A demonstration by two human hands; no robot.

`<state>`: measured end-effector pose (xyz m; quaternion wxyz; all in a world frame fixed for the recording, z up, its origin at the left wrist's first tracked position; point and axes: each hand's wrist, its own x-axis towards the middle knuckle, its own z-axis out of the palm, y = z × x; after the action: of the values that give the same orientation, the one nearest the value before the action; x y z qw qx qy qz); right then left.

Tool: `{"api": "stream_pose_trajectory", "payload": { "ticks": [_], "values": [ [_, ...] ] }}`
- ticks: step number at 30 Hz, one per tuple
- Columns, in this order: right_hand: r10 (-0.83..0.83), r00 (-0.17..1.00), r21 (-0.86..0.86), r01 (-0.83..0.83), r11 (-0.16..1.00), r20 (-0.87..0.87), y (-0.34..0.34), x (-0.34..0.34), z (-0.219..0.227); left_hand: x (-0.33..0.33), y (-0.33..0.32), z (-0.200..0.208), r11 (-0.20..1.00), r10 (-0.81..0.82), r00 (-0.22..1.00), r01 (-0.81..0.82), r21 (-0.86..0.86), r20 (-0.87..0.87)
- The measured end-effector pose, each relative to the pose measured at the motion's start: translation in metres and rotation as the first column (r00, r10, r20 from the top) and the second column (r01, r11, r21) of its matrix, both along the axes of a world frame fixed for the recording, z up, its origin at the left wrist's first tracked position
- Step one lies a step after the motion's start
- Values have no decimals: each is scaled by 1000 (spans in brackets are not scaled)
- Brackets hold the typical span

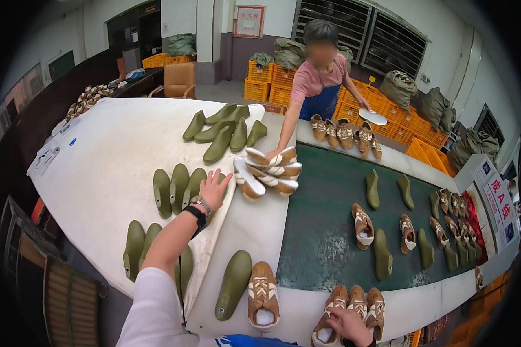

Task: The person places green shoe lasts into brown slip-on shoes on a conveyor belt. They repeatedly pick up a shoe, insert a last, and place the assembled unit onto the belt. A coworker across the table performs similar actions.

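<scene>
My left hand [213, 192] reaches over the white table with fingers spread, close above a row of green shoe lasts [180, 182]. It holds nothing, and the arm partly hides some lasts below. My right hand [349, 325] is at the near edge, its fingers closed at the opening of a brown sneaker [330, 315] with cream stripes; two like it stand alongside. Between my hands, a green last [234, 284] lies beside a single brown sneaker [263, 294]. Ahead, a co-worker's hand rests on a blurred bunch of sneakers [266, 172].
A green conveyor belt [324, 254] carries spaced lasts and sneakers. More lasts [217, 144] lie at the far table. The co-worker [321, 87] stands across the belt, holding a white oval piece [373, 117]. Orange crates [257, 89] and sacks line the wall.
</scene>
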<state>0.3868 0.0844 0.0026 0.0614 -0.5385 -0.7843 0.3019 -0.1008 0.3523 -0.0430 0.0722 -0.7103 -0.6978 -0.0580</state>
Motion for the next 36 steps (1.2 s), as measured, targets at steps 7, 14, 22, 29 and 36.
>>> {"api": "stream_pose_trajectory", "payload": {
  "ticks": [7, 14, 22, 29, 36],
  "values": [
    [-256, 966, -56, 253, 966, -44, -6, -10, -10, 21, 108, -65, 948, -299, 897, 317, 3, -324],
    [-251, 968, -63, 248, 967, -28, 15, -20, -25, 55, 188, -58, 899, -437, 820, 412, -148, -369],
    [-150, 987, -54, 146, 988, -62, 134, -24, 50, 49, 183, -81, 862, -417, 908, 406, -304, 31],
    [-217, 842, 219, 362, 906, -493, 400, -39, 107, 44, 177, -96, 882, -422, 879, 455, -125, 222],
    [-146, 989, 478, 129, 869, -1, 581, -143, -61, 38, 168, -107, 888, -431, 795, 458, 44, 426]
  ]
}}
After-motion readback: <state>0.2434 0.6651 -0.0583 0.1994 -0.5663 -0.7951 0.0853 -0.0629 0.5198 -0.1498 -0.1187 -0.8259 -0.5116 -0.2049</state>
